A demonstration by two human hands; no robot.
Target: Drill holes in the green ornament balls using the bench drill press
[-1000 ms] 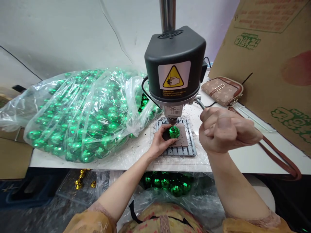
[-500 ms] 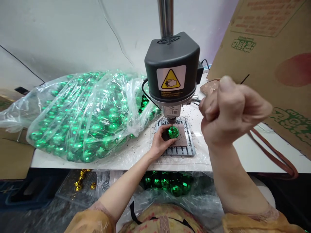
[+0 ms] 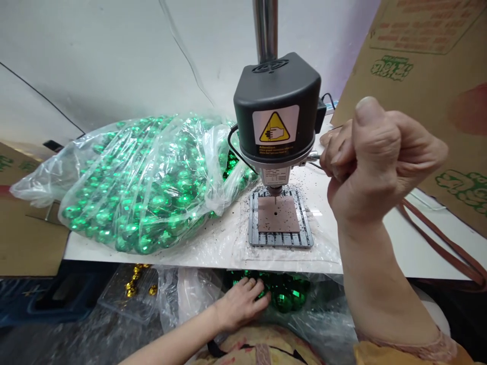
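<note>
My right hand (image 3: 376, 162) is closed in a fist at the side of a small bench drill press (image 3: 277, 106), wrapped round its feed lever (image 3: 312, 156). My left hand (image 3: 243, 304) is below the table edge, its fingers bent over green faceted balls (image 3: 287, 299) in a clear plastic bag at my lap. Its fingertips are partly hidden, so whether it grips a ball cannot be told. Under the thin drill bit (image 3: 276, 199) lies a brown square pad (image 3: 287, 223) with a dark hole, bare of any ball, on the slotted metal base (image 3: 279, 240).
A large clear bag (image 3: 144, 187) full of green shiny balls lies left of the drill press. Dark shavings are scattered about the base. Cardboard boxes (image 3: 426, 91) stand at both sides. A brown strap (image 3: 441, 243) hangs at the right; small gold balls (image 3: 131, 289) sit lower left.
My left hand has moved from the pad, where it held a green ball under the drill, down to the balls below the table edge. The right hand stays on the lever.
</note>
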